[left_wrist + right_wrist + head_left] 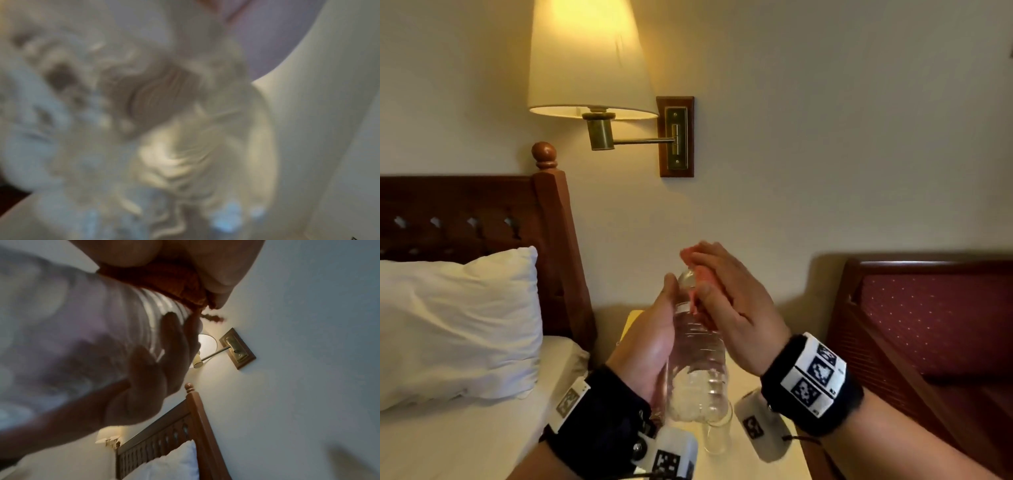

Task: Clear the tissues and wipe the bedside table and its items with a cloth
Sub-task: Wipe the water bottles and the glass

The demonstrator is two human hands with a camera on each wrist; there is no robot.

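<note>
My left hand (654, 335) grips a clear plastic water bottle (698, 359) and holds it tilted in the air above the cream bedside table (791, 459). My right hand (726, 301) holds a pink-red cloth (700, 274) pressed around the bottle's upper part, with the thumb on the cloth. The right wrist view shows the cloth (174, 285) between my palm and the ribbed bottle (102, 318), with the left hand's fingers (162, 356) wrapped round the other side. The left wrist view is a blur of the bottle's base (164, 129). I see no tissues.
An empty drinking glass (717, 435) stands on the table right below the bottle. A lit wall lamp (589, 61) hangs above. The bed's pillow (455, 322) and wooden headboard (465, 212) lie left; a red upholstered chair (935, 318) stands right.
</note>
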